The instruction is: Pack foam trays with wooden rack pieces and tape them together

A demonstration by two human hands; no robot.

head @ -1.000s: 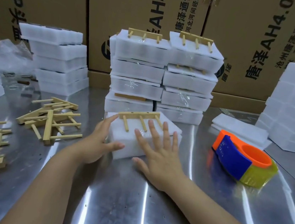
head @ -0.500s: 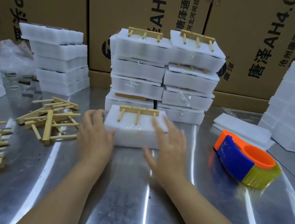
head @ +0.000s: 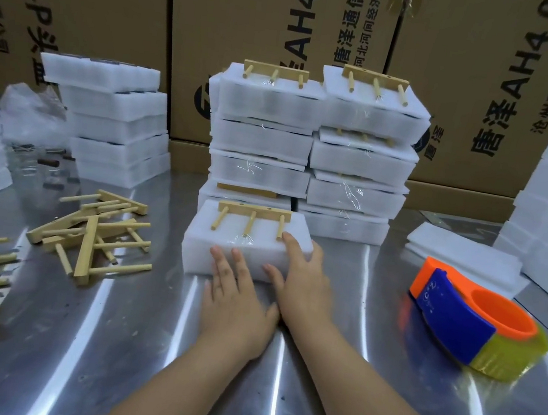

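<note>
The white foam tray pack lies flat on the steel desk, at 12 o'clock from both hands. A wooden rack piece, one bar with three pegs, is held on its top under clear tape. The left hand touches its front side with straight fingers. The right hand rests flat on its right front corner. An orange-blue tape dispenser lies at 3 o'clock from the pack, and loose rack pieces at 9 o'clock.
</note>
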